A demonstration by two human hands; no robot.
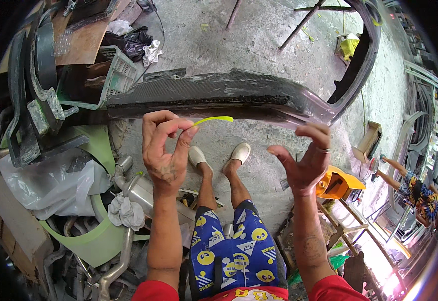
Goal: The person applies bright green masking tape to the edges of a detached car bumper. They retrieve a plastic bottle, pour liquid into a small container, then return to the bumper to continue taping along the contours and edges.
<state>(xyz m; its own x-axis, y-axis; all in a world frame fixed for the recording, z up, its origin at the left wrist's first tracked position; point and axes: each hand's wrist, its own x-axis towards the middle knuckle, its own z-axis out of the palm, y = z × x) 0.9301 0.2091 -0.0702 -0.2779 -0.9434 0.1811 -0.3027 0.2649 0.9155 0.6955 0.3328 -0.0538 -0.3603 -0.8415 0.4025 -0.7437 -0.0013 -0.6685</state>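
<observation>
My left hand (166,148) pinches one end of a short yellow-green strip of tape (214,119) between thumb and fingertips. The strip's free end points to the right. Off to the right, my right hand (307,160) is raised with thumb and fingers apart and nothing between them; a ring shows on one finger. Just beyond both hands lies a long dark car body panel (204,88), with a rough ridged face and a curved frame rising at its right end. The strip hangs in front of the panel's near edge; whether it touches the panel I cannot tell.
A pale green crate (116,75) and black bags (128,45) stand at the far left. Metal exhaust pipes (138,193), a green panel (83,246) and plastic sheeting (53,185) crowd the near left. An orange container (339,183) sits right; another person (417,193) is farther right.
</observation>
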